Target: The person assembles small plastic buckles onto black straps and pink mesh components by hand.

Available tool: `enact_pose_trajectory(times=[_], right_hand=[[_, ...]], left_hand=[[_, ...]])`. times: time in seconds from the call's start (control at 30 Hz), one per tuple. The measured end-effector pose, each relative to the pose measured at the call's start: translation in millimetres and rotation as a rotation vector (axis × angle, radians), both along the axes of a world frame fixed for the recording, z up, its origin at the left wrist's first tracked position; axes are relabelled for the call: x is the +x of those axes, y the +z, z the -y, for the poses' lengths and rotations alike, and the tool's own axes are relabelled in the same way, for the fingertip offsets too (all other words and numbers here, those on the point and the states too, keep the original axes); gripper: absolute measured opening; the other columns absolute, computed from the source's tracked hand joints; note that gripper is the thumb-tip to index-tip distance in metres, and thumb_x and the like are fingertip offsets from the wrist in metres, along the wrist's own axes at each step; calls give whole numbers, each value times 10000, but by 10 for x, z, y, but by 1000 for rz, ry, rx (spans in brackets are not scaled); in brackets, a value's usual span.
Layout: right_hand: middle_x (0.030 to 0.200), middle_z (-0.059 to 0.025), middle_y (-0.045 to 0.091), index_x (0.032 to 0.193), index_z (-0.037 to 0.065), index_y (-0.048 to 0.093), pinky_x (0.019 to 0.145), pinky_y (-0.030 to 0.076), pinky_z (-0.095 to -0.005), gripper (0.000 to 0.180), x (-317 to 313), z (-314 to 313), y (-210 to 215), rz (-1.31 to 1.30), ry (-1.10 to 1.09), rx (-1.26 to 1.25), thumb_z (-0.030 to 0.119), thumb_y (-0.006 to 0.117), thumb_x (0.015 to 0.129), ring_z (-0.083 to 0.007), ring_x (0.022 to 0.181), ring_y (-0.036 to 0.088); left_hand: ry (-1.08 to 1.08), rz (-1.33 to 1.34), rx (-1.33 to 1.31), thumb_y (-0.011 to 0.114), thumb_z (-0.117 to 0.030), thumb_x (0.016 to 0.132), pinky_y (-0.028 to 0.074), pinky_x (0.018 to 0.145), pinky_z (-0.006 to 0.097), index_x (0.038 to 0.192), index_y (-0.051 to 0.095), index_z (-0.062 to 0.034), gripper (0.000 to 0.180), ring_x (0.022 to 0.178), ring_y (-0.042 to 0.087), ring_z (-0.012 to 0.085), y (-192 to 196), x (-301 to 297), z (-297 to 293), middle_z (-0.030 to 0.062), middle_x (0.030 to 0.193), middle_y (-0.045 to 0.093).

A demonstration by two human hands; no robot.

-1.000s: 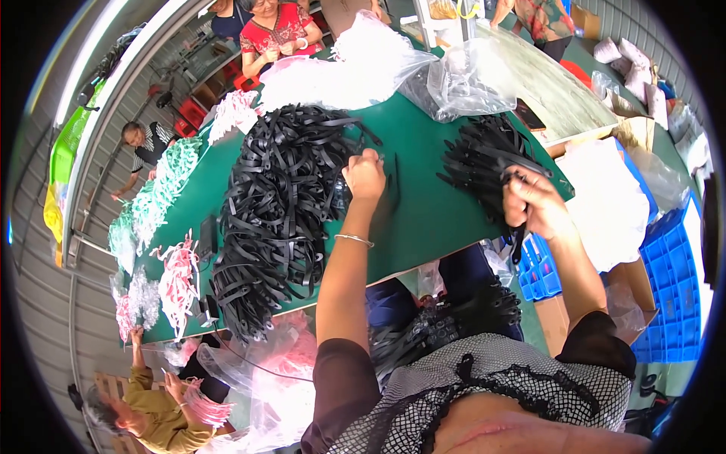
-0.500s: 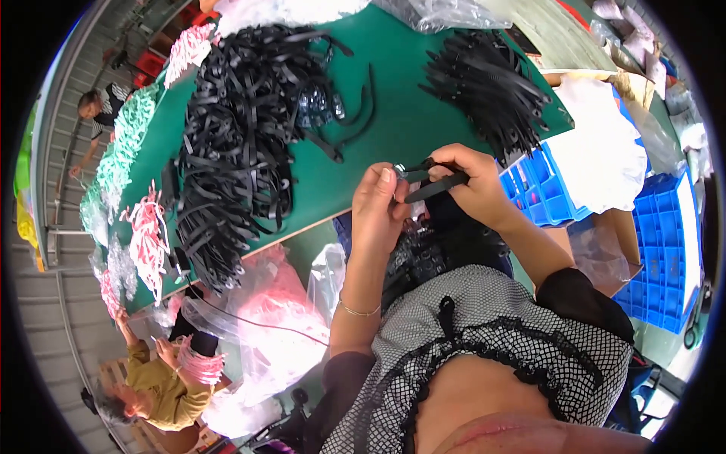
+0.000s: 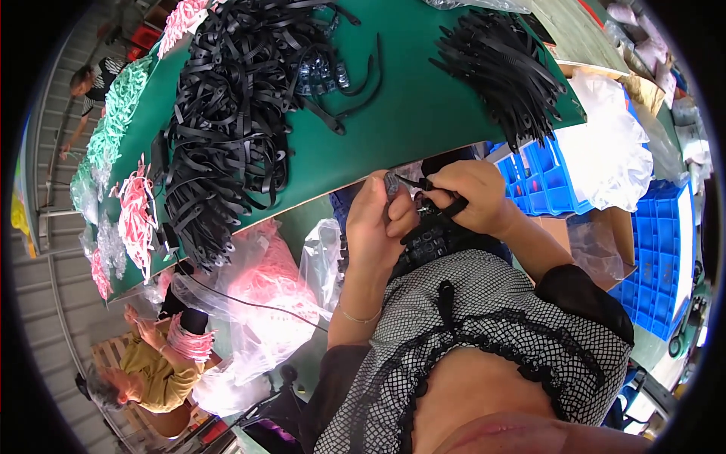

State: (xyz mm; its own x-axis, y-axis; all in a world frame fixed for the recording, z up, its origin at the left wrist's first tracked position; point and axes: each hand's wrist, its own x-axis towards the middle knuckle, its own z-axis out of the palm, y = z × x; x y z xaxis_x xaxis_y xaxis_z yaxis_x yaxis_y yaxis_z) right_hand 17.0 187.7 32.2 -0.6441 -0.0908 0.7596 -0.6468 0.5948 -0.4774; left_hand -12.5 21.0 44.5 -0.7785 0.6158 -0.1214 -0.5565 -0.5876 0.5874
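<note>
Since half a second ago, the table point(image 3: 401, 113) has shifted upward in the view, and the co-worker point(image 3: 160, 371) in the mustard top at lower left has drawn a hand back from the table edge, so that both hands now meet. A second ago the person's hands were apart, over the table; now they are close together over the lap.

The left hand point(image 3: 380, 216) pinches a small grey, see-through buckle point(image 3: 391, 182) between thumb and forefinger, its other fingers curled in. The right hand point(image 3: 476, 198) is closed around a black strap point(image 3: 456, 206), which reaches across toward the buckle; whether it passes through is too small to tell. Below them, more black straps and clear buckles point(image 3: 427, 247) lie on the lap.

On the green table, a big tangled pile of black straps point(image 3: 234, 106) lies to the left, with a cluster of clear buckles point(image 3: 318, 76) at its right side and a loose curved strap point(image 3: 379, 74) just beside that. A neater bundle of black straps point(image 3: 505, 72) lies at the right, its ends over the table edge. Near it stands a blue crate point(image 3: 538, 181), next to a white bag point(image 3: 605, 144)
</note>
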Motion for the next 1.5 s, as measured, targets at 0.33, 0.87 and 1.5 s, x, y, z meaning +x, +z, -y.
enact_pose_trajectory(times=[0.33,0.87,1.5], right_hand=[[691,-92,580,796,20,571,518,460,-311,225,34,12,-16,-26,9,32,41,710,621,-245,589,579],[678,-96,565,802,-1,567,491,449,-304,211,-7,65,-57,-102,-18,44,6,665,615,-244,565,567],[916,-64,436,782,6,497,640,385,-235,144,19,-19,-67,727,494,-688,98,456,884,-119,716,441]], left_hand=[[-59,82,100,342,-334,947,223,412,195,1149,435,-51,360,437,269,52,-70,38,23,-11,622,365],[-107,292,301,337,-295,955,278,441,204,946,450,-49,270,465,315,70,-117,106,-39,5,638,386],[193,-686,-698,549,-39,831,419,611,212,909,520,10,97,668,484,74,-303,40,85,19,774,540]])
